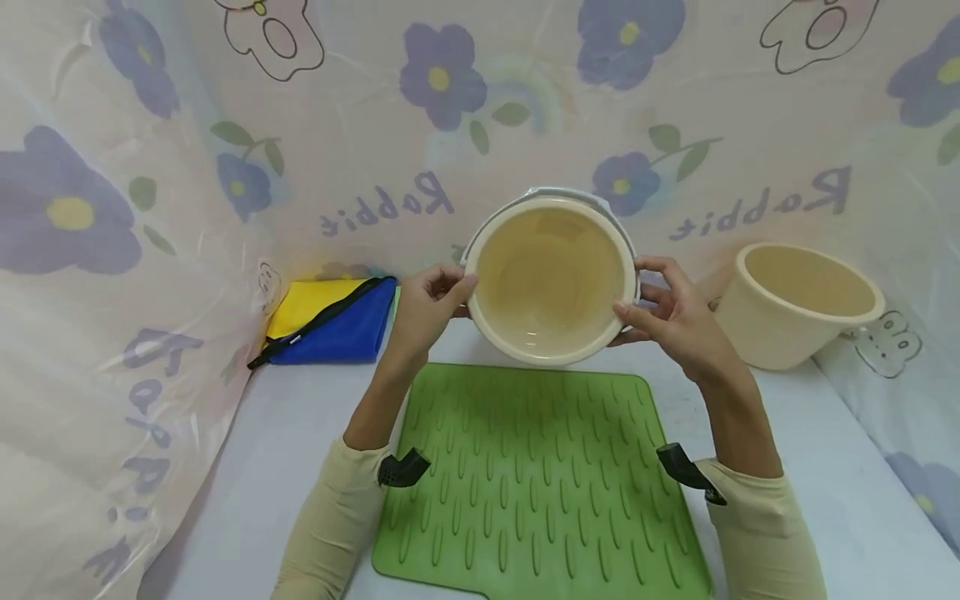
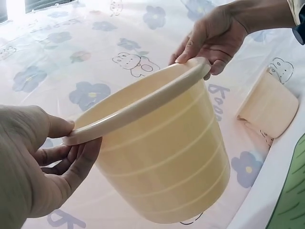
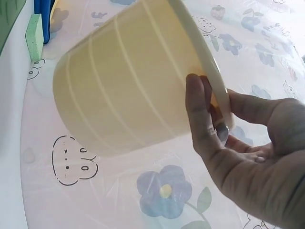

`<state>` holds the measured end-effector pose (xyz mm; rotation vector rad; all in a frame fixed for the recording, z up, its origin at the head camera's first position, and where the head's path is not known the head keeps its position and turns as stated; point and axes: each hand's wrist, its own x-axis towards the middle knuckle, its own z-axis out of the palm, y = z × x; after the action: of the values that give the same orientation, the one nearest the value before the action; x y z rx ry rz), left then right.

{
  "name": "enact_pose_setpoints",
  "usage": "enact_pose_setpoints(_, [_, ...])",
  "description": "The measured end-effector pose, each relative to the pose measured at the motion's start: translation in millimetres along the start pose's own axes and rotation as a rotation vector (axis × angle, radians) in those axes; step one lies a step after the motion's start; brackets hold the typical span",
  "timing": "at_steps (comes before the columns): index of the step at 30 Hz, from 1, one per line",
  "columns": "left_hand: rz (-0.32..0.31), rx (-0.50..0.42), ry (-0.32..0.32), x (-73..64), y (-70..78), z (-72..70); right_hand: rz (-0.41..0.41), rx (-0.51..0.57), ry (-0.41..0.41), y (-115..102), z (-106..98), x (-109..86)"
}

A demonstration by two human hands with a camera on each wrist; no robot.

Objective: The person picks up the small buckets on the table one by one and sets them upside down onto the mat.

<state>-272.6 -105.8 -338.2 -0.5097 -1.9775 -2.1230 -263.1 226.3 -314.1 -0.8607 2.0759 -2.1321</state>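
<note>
A cream plastic bucket (image 1: 551, 283) with a pale grey-white handle (image 1: 566, 194) is held up above the far end of the green mat (image 1: 532, 475). Its mouth tilts toward the head camera, and nothing shows inside. My left hand (image 1: 429, 312) pinches the rim at the left, thumb on top and fingers beneath. On the opposite side my right hand (image 1: 675, 321) grips the rim the same way. In the left wrist view the bucket (image 2: 167, 162) shows its ribbed outer wall. The right wrist view has the right hand's fingers (image 3: 202, 119) curled under the rim.
A second cream tub (image 1: 787, 325) stands at the back right, close to the patterned curtain. At the back left lies a folded yellow and blue cloth item (image 1: 330, 329) with a black strip. A light green block (image 3: 35, 38) sits beside it. The curtain (image 1: 360, 108) rises behind the white table (image 1: 247, 467).
</note>
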Motion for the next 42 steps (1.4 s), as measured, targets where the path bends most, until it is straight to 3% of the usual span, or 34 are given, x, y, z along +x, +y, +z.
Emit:
enact_pose_setpoints(10, [-0.005,0.012,-0.011,-5.5,4.8,-1.1,0.02,-0.034,0.012,-6.7,5.7,-6.3])
enact_pose_setpoints(17, [0.007,0.034,-0.006,-6.0,4.4,-1.6,0.015,-0.075,-0.028,-5.4,2.8,-5.4])
enact_pose_setpoints(24, [0.031,0.17,0.059,-7.6,7.9,-4.1,0.04,-0.113,-0.007,-9.2,3.2,-8.3])
enact_pose_setpoints(27, [0.102,0.185,0.034,-6.5,9.0,-6.2,0.039,-0.109,0.004,-10.6,3.1,-10.0])
enact_pose_setpoints(33, [0.268,0.071,-0.076,-2.5,5.4,-13.9,0.029,-0.042,0.008,-11.6,2.3,-10.6])
enact_pose_setpoints(39, [0.343,-0.07,-0.019,-0.3,-0.4,-19.2,0.025,-0.014,-0.038,-10.6,4.0,-10.7])
enact_pose_setpoints(42, [0.373,-0.067,-0.01,0.0,-0.2,-21.5,0.023,-0.025,-0.049,-10.8,5.2,-11.5])
